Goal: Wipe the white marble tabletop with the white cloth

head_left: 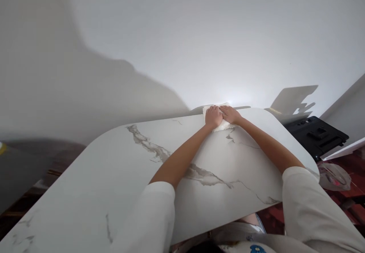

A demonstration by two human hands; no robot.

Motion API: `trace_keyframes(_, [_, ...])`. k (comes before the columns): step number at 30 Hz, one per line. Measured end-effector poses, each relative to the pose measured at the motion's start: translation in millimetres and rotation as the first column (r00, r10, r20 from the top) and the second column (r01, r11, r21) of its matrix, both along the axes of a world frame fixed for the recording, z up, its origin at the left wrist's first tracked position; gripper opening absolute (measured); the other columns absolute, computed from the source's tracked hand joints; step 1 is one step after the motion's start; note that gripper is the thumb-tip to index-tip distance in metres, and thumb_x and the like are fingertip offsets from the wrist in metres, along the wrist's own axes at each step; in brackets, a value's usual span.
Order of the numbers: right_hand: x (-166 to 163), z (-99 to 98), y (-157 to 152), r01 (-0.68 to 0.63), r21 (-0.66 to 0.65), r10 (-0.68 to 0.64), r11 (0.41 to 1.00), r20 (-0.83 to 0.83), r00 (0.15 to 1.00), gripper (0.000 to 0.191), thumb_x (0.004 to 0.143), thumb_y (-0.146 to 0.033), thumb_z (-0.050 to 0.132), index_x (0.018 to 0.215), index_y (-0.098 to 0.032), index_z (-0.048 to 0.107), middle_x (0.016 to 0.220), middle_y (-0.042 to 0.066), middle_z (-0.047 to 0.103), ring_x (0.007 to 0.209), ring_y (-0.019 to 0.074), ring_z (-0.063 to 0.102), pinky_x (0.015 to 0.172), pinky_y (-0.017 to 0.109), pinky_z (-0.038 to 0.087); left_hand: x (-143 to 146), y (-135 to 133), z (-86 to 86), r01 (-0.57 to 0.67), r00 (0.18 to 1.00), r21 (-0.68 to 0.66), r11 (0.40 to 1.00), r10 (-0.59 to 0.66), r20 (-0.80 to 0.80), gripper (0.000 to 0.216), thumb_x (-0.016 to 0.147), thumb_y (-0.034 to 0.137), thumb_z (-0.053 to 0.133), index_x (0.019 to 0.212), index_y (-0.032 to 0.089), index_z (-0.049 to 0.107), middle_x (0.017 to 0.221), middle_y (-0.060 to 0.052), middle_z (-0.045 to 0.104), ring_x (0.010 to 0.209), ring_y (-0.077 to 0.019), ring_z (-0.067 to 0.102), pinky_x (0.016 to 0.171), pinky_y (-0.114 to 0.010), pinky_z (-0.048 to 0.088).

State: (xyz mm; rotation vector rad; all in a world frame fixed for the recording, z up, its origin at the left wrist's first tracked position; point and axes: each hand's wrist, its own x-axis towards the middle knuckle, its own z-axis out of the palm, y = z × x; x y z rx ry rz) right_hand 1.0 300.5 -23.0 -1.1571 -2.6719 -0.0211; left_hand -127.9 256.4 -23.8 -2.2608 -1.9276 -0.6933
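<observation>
Both my arms stretch across a white marble-patterned table (119, 169) to its far edge by the wall. My left hand (213, 116) lies palm down on a white cloth or paper towel (221, 125), fingers curled over it. My right hand (230, 114) rests beside it, fingers flat on the same white cloth. The two hands touch each other. Most of the cloth is hidden under them; only its edges show.
A white wall rises right behind the table's far edge. A black case-like object (316, 133) sits at the right, beside a white board (345, 150). A clear plastic bag (333, 177) lies on the reddish floor at the right.
</observation>
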Motion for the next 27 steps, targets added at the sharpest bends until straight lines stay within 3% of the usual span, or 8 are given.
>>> trace_keyframes(4, [30,-2.5,2,0.071,0.028,-0.071,0.997,-0.015,0.997,0.051,0.094,-0.026,0.029,0.139,-0.007,0.041,0.144,0.014,0.043,0.132,0.0265,0.037,0.107,0.041,0.029,30,9,0.4,0.028,0.999,-0.017,0.999,-0.028,-0.024,0.032,0.090,0.015,0.032,0.112,0.012,0.054,0.119,-0.014,0.058,0.117,-0.0258,0.047,0.102,-0.040,0.034])
trace_keyframes(8, [52,-3.1,-22,0.126,0.055,-0.125,0.990,-0.020,0.992,0.052,0.094,-0.026,0.027,0.139,-0.005,0.041,0.144,0.016,0.042,0.133,0.0283,0.036,0.107,0.043,0.029,50,-7,0.5,0.079,0.996,-0.029,0.996,-0.080,-0.039,0.037,0.091,0.017,0.031,0.123,0.010,0.049,0.135,-0.014,0.049,0.127,-0.0253,0.040,0.108,-0.039,0.029])
trace_keyframes(17, [71,-4.2,-110,0.145,0.087,-0.146,0.986,0.014,0.989,0.052,0.094,-0.027,0.027,0.138,-0.003,0.040,0.145,0.018,0.040,0.134,0.0284,0.034,0.108,0.043,0.028,61,-88,3.4,0.165,0.986,-0.107,0.981,-0.164,0.022,0.045,0.090,0.017,0.030,0.133,0.012,0.044,0.144,-0.012,0.041,0.136,-0.0262,0.031,0.112,-0.041,0.025])
trace_keyframes(23, [74,-2.2,-180,0.114,0.078,-0.116,0.990,0.026,0.993,0.054,0.094,-0.029,0.029,0.140,-0.003,0.038,0.146,0.018,0.038,0.136,0.0288,0.032,0.110,0.044,0.027,58,-154,6.1,0.182,0.974,-0.250,0.951,-0.140,0.176,0.053,0.087,0.019,0.033,0.140,0.010,0.037,0.152,-0.011,0.030,0.142,-0.0254,0.021,0.116,-0.041,0.018])
trace_keyframes(27, [80,1.4,-230,0.073,0.050,-0.074,0.996,0.024,0.997,0.056,0.094,-0.030,0.029,0.143,-0.003,0.035,0.148,0.018,0.034,0.137,0.0285,0.029,0.111,0.046,0.026,57,-202,8.1,0.203,0.938,-0.294,0.934,-0.098,0.333,0.061,0.080,0.017,0.040,0.141,0.017,0.039,0.151,-0.004,0.032,0.142,-0.0242,0.019,0.117,-0.043,0.017])
